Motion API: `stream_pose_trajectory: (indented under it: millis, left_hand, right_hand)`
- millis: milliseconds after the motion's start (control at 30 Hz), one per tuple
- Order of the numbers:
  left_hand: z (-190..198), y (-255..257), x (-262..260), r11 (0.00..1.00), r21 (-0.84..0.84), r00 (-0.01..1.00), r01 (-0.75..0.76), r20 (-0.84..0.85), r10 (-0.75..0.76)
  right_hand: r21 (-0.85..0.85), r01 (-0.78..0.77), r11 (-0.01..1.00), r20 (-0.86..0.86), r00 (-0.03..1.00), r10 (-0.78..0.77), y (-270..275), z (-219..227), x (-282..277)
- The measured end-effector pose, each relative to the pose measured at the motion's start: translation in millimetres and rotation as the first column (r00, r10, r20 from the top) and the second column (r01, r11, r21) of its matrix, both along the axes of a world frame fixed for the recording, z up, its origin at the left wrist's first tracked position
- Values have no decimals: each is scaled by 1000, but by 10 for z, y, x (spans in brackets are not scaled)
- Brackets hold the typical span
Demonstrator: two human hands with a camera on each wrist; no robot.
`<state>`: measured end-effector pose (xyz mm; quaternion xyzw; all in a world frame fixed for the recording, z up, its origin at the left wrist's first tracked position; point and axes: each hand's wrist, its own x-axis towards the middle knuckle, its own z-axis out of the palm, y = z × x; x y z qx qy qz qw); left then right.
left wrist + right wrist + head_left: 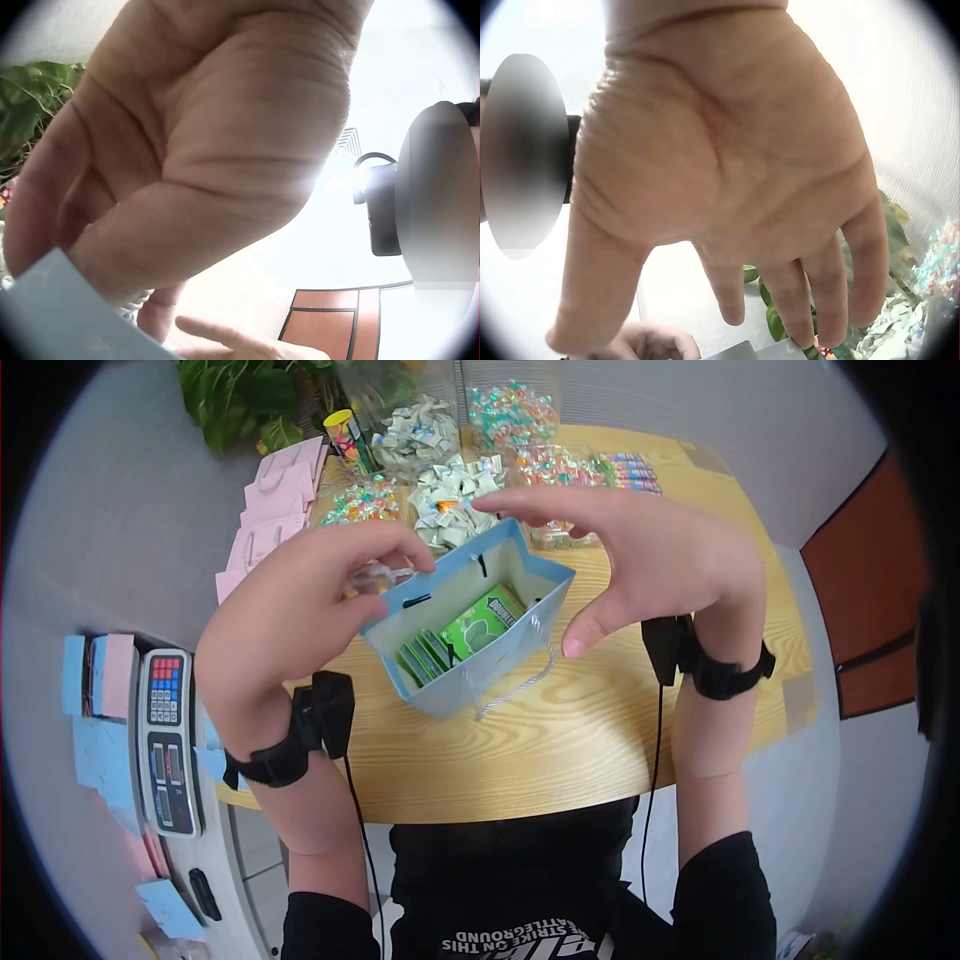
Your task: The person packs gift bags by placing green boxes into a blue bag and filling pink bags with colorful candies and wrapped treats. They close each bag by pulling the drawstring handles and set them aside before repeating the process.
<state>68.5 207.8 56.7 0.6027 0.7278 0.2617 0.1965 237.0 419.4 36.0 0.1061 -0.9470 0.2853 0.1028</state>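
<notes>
In the head view a light blue paper bag (450, 692) stands tilted on the table, its top open. Inside it lie green packs (480, 624), several on edge at the left. My left hand (290, 595) curls its fingers and thumb round the bag's left rim and a white cord handle (372, 576); the left wrist view shows that hand (187, 157) at the bag's corner (60, 315). A second cord handle (520, 688) hangs over the near side. My right hand (665, 550), fingers spread, is above and beside the bag's right end, holding nothing; its palm (727, 157) fills the right wrist view.
Behind the bag are heaps of wrapped sweets (455, 495), a yellow-lidded canister (345, 435) and coloured sticks (630, 472). Pink bags (275, 495) line the table's left edge. A scale (172, 740) and blue bags (100, 750) lie further left. A plant (240, 400) stands behind.
</notes>
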Motion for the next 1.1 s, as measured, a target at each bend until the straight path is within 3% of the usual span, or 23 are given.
stream_pose_trajectory:
  millis: [33, 100, 133, 167, 200, 267, 300, 367, 467, 500, 567, 633, 667, 733, 833, 967, 1033, 1100]
  left_hand:
    - [-13, 67, -42, 1000, -2, 999, 17, -32, -17]
    - [-78, 212, -108, 1000, 1, 998, 22, -55, -22]
    - [-129, 291, -127, 996, 75, 989, 39, -148, -27]
    - [-163, 322, -125, 988, 143, 970, 61, -241, -25]
    - [-167, 306, -120, 989, 142, 973, 51, -231, -17]
    - [-94, 265, -108, 997, 13, 997, 79, 11, -80]
    - [-88, 222, -119, 997, 13, 997, 75, 15, -75]
    - [-99, 114, -143, 964, 115, 970, 239, -78, -232]
    - [-156, 61, -162, 957, 123, 962, 263, -108, -251]
    - [-204, 58, -176, 958, 126, 963, 259, -104, -247]
    - [-292, 66, -189, 968, 182, 956, 174, -267, -121]
    - [-230, 77, -145, 990, 106, 974, 95, -216, -71]
    - [-195, 87, -128, 1000, 22, 984, 22, -175, -18]
    - [-252, 94, -158, 997, 58, 974, 41, -226, -27]
    - [-245, 93, -168, 995, 75, 954, 67, -298, -41]
    - [-226, 73, -131, 995, 67, 969, 69, -242, -51]
    - [-233, 80, -111, 995, 72, 975, 65, -219, -47]
    - [-269, 82, -123, 995, 78, 980, 57, -193, -41]
  right_hand:
    - [14, -10, 1000, 4, 1000, 10, -40, 4, 9]
    - [140, 218, 966, 89, 969, -232, -94, 8, 2]
    - [140, 278, 950, 177, 937, -300, -125, 32, -40]
    - [144, 267, 953, 186, 939, -291, -151, 45, -62]
    - [185, 285, 941, 229, 918, -323, -179, 53, -77]
    - [228, 295, 928, 272, 896, -351, -227, 69, -93]
    - [231, 306, 924, 273, 891, -363, -248, 77, -89]
    - [232, 316, 920, 278, 885, -374, -249, 51, -95]
    - [281, 284, 917, 143, 932, -332, -251, -4, -105]
    - [311, 295, 903, 143, 925, -352, -271, 0, -103]
    - [346, 301, 889, 147, 918, -368, -320, 37, -130]
    - [386, 359, 850, 286, 829, -480, -400, 95, -188]
    - [388, 360, 848, 285, 828, -482, -393, 81, -197]
    - [290, 288, 913, 241, 901, -361, -372, 4, -225]
    - [270, 254, 929, 137, 944, -299, -382, -45, -244]
    - [259, 267, 928, 155, 937, -313, -382, -54, -277]
    - [99, 238, 966, -30, 971, -236, -324, -128, -305]
    - [44, 220, 974, -105, 971, -215, -323, -101, -321]
